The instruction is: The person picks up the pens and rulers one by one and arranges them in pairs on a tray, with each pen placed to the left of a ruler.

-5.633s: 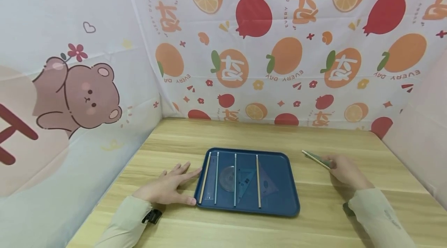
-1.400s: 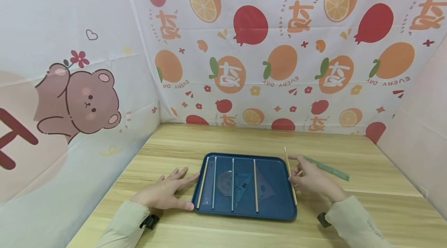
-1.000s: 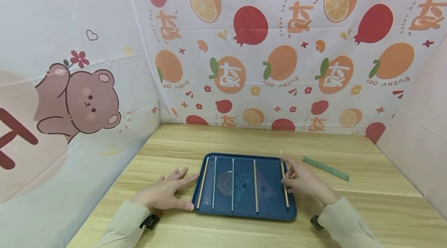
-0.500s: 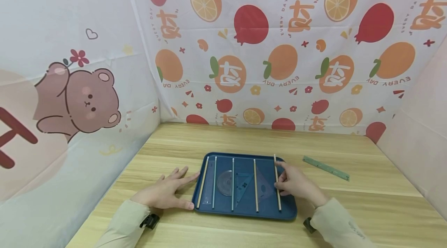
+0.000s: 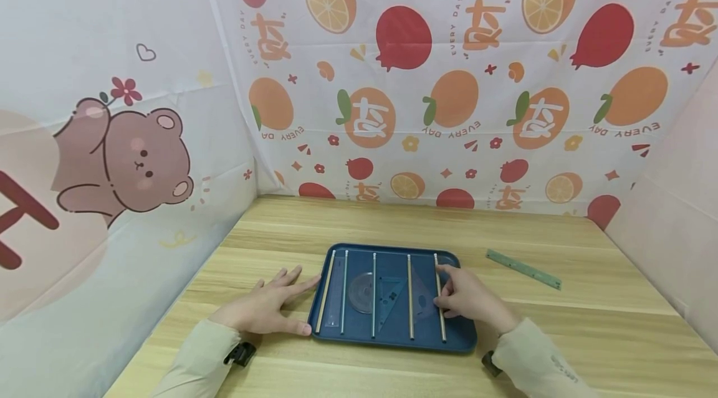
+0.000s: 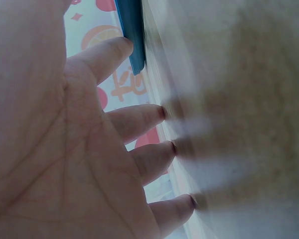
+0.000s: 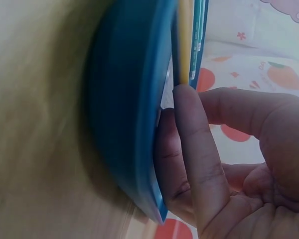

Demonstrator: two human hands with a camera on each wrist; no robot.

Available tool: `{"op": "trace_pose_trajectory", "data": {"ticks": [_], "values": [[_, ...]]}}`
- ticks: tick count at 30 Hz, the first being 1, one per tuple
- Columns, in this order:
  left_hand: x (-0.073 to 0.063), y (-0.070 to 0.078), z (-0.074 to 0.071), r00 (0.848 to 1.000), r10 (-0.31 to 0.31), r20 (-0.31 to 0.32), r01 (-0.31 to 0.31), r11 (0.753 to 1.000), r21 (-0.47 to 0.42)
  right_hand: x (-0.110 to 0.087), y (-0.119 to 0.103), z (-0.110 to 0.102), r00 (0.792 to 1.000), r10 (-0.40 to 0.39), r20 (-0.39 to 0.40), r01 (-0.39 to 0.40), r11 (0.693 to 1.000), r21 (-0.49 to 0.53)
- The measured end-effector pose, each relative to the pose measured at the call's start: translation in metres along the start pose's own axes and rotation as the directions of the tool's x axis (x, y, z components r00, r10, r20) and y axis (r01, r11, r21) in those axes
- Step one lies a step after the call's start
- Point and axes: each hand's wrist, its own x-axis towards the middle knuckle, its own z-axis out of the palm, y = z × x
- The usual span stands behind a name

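My right hand [image 5: 473,301] is over the right part of the blue tray [image 5: 392,345], pinching a yellow pencil [image 5: 443,328] between thumb and fingers. In the right wrist view that pencil [image 7: 185,45] runs upward from the fingertips, beside the tray's wall. Fingers spread, my left hand [image 5: 269,307] touches the tray's left edge; in the left wrist view one finger meets the tray [image 6: 133,25]. Several other pencils lie lengthwise in the tray, among them a gold one [image 5: 411,304] and a teal one [image 5: 374,311]. A green ruler [image 5: 523,269] lies on the table right of the tray.
Also in the tray are a clear ruler [image 5: 335,298], a round clear protractor [image 5: 359,293], a teal set square [image 5: 391,299] and a faint purplish set square [image 5: 424,301]. Patterned cloth [image 5: 404,37] hangs behind the wooden table [image 5: 370,220], with more cloth at both sides.
Earlier my right hand held the pencil and green ruler right of the tray. The ruler now lies on the table, and the pencil has moved left into the tray. My left hand stays put.
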Motion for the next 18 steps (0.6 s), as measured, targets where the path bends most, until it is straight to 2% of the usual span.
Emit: {"op": "trace_pose_trajectory", "data": {"ticks": [18], "values": [[0.0001,-0.0009,-0.0004,1.0,-0.007,0.005,0.007,1.0,-0.006,0.002,-0.0062,0.0039,0.998,0.057,-0.009,-0.058,0.996,-0.072]]}}
